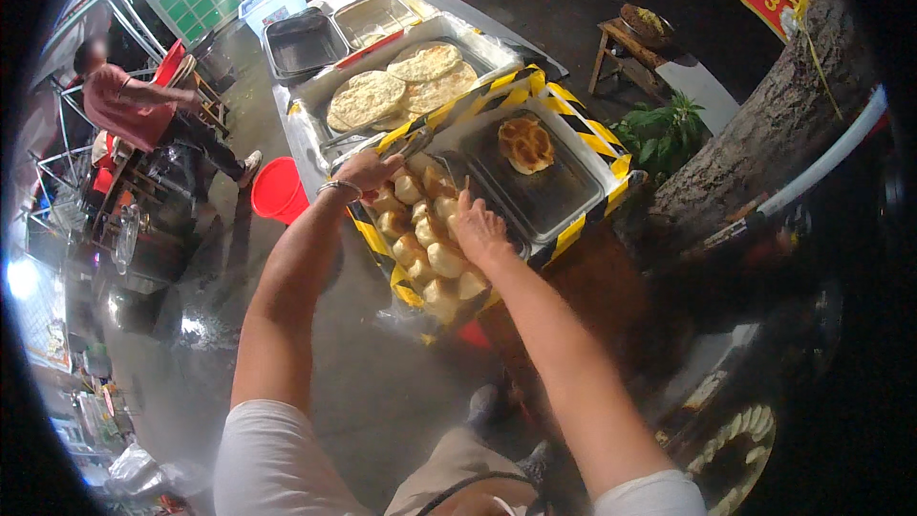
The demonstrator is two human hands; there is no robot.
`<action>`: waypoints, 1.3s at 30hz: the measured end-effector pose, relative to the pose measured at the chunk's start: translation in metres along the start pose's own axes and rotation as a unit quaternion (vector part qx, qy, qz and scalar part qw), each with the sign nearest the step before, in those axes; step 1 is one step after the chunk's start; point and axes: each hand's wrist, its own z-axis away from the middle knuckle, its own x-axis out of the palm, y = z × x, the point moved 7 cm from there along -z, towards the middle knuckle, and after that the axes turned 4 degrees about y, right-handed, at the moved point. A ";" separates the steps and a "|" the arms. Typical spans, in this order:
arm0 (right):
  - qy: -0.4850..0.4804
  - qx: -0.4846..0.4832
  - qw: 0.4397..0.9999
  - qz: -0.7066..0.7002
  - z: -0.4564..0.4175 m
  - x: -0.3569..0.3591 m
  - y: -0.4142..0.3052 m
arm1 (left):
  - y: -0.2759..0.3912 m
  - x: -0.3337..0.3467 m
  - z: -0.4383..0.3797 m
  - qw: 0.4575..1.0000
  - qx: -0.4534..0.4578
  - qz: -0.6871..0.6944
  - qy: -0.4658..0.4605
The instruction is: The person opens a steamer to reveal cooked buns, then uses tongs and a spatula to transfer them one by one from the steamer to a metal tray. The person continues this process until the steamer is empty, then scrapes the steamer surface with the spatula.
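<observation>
Golden-brown buns [428,233] fill the left side of a box edged with yellow-and-black striped tape [573,109]. My left hand [369,172], with a bracelet at the wrist, is at the far left rim, by a metal utensil [418,143] that may be tongs; whether I grip it is unclear. Over the buns' right edge is my right hand [480,226], slightly blurred, its fingers partly curled. A thin light piece shows at its fingertips, too small to name. Right of it, a metal tray [566,190] bears one browned scored flatbread [526,145].
Beyond the box, pale round flatbreads [369,99] lie in a lined tray. Farther back are metal pans [304,43] and a blue-white plastic bin [272,3]. A red bucket [279,190] stands left. A tree trunk [745,115] rises at right. Another person [129,104] is at far left.
</observation>
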 end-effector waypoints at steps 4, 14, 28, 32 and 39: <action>0.001 -0.009 1.000 -0.016 0.005 -0.035 0.014 | -0.006 -0.012 0.011 0.999 -0.032 -0.007 -0.015; 0.296 0.054 0.836 -0.458 0.193 -0.156 0.151 | 0.064 0.018 0.065 0.977 0.146 0.146 -0.051; 0.229 0.605 0.755 -0.109 0.949 -0.242 0.448 | 0.304 0.384 0.313 0.842 0.091 0.308 -0.433; 0.095 0.762 0.609 -0.202 1.079 -0.220 0.512 | 0.407 0.534 0.486 0.805 0.365 0.106 -0.455; 0.032 0.743 0.627 -0.231 1.149 -0.164 0.608 | 0.563 0.742 0.699 0.686 0.635 -0.109 -0.339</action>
